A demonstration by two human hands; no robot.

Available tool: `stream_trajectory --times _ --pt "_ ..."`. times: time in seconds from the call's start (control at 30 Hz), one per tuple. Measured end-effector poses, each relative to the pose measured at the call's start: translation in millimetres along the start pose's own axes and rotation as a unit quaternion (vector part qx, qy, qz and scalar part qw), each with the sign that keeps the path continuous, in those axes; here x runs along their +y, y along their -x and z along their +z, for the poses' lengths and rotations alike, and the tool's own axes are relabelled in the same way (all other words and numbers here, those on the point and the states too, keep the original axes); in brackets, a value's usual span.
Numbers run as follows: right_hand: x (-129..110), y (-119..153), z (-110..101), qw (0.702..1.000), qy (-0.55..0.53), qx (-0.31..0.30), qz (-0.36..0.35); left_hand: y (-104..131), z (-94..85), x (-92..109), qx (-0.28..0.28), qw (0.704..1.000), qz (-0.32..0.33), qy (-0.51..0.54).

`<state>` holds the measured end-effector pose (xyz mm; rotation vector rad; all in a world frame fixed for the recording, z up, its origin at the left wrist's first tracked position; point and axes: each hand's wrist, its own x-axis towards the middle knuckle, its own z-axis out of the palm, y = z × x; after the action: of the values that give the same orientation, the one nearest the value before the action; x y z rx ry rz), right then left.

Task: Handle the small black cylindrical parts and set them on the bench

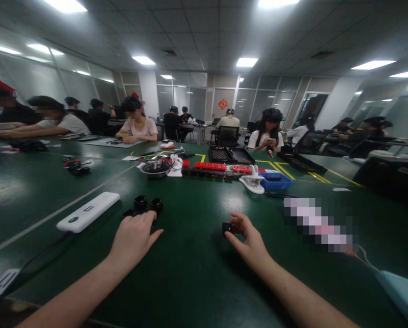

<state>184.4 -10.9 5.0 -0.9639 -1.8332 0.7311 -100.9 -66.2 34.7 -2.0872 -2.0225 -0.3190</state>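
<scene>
On the left, my left hand (133,234) reaches over a group of small black round pieces. Its thumb stands out from the fingers, whose tips are partly hidden. One black ring-like piece (140,202) sits just beyond the knuckles, and a second black round piece (156,206) is right by the fingers. Another dark piece (128,213) is partly covered by the hand. To the right, my right hand (246,234) pinches a small black block-like piece (226,228) between thumb and fingers, close above the green table (190,259).
A white power bank-like device (89,212) with a cable lies left. Ahead are a red strip of parts (214,166), a white clamp (253,182), a blue bin (277,180) and a black tray (231,155). A blurred-out object (318,223) lies right. People sit across the table.
</scene>
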Motion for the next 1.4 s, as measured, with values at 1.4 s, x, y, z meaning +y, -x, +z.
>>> stream_trajectory --times 1.4 --pt "-33 18 -3 0.985 0.082 -0.131 -0.079 -23 6.5 -38 0.056 0.998 -0.024 -0.023"
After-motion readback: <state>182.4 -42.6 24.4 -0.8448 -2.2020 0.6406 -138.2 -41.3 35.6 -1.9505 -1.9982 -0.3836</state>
